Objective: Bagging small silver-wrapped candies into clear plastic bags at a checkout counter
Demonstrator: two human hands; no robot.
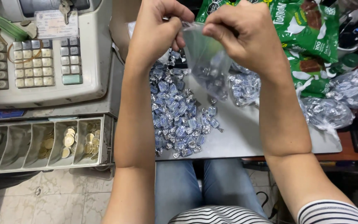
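My left hand (pixel 156 29) and my right hand (pixel 245 35) both pinch the top of a small clear plastic bag (pixel 207 62) that hangs between them with several blue-and-silver wrapped candies in its bottom. Below the bag, a loose pile of the same wrapped candies (pixel 177 116) lies on the grey tray (pixel 237 137). My forearms reach up from the bottom of the view on either side of the pile.
A beige cash register (pixel 46 54) stands at left, its open coin drawer (pixel 42 145) holding coins. Filled clear candy bags (pixel 328 112) lie at right, another one (pixel 245 87) near the hanging bag. Green candy packages (pixel 307 29) sit at the back right.
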